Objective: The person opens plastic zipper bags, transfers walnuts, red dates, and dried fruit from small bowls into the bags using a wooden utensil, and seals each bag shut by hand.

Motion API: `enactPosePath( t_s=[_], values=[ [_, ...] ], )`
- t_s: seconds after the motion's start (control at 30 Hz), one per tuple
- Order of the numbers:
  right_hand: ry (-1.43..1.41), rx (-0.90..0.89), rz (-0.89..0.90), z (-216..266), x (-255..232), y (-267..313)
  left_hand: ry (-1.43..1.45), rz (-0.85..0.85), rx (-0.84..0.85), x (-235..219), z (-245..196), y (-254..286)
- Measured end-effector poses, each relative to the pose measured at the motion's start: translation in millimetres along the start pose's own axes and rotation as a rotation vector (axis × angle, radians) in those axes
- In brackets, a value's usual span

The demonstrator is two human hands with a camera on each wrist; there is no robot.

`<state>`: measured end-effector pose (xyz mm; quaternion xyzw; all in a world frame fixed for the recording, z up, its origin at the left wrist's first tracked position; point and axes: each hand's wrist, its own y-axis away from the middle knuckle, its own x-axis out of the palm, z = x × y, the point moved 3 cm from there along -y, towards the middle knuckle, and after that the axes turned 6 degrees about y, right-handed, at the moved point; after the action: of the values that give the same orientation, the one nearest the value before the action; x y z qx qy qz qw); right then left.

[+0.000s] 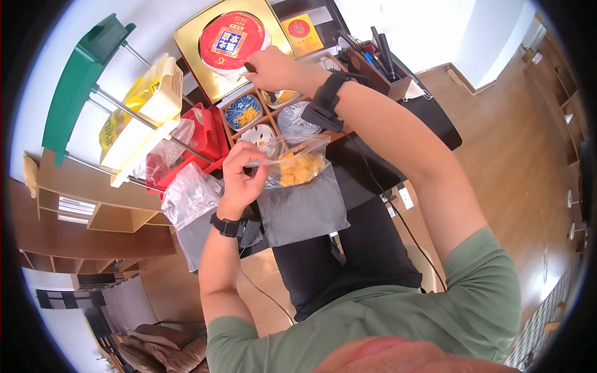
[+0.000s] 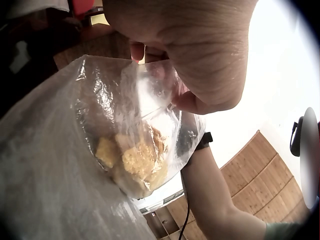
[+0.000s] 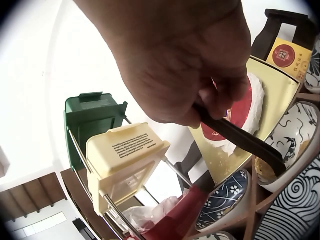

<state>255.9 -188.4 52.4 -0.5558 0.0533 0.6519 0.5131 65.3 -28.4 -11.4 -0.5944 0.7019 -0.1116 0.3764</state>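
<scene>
My left hand (image 1: 244,174) pinches the top of a clear plastic bag (image 2: 95,82) with several yellow crumbly chunks (image 2: 137,159) inside. Farther forward, my right hand (image 1: 273,69) grips dark tongs (image 3: 240,136). Their curved end reaches into a white bowl with black markings (image 3: 299,122), right at a yellow piece (image 3: 263,168) by its rim. This bowl sits in a divided wooden tray (image 1: 270,115). Beside it stand a blue flowered bowl (image 1: 235,119) holding yellow pieces, a wave-patterned bowl (image 1: 298,118) and another white bowl (image 1: 252,135).
A gold box (image 1: 193,37) with a round red-wrapped cake (image 1: 211,46) lies behind the tray. To the left rises a rack with green (image 1: 84,74), cream (image 1: 165,93) and red bins (image 1: 211,133). A pen holder (image 1: 379,84) stands at right; a cable hangs from the right wrist.
</scene>
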Motion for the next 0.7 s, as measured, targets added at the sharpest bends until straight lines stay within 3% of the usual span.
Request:
enactPosePath(
  t_s=[0.33,0.4,0.47,0.53,0.7],
  values=[
    [-0.067,0.032,-0.065,-18.5,-11.7,11.7,0.020,0.011,-0.037,0.0,-2.4,0.6],
    [-0.083,0.127,-0.046,-27.2,-12.1,14.9,-0.016,0.014,0.001,-0.9,-2.9,-1.1],
    [0.057,0.114,-0.080,-38.7,-9.5,17.9,-0.025,0.005,0.008,-1.4,-2.8,-1.6],
    [-0.082,0.212,-0.070,-50.7,-13.6,24.1,-0.036,-0.012,0.016,-1.1,-2.6,0.3],
    [-0.125,0.210,-0.028,-46.2,-18.2,27.8,-0.012,0.016,0.006,-2.0,-2.9,3.0]
  ],
)
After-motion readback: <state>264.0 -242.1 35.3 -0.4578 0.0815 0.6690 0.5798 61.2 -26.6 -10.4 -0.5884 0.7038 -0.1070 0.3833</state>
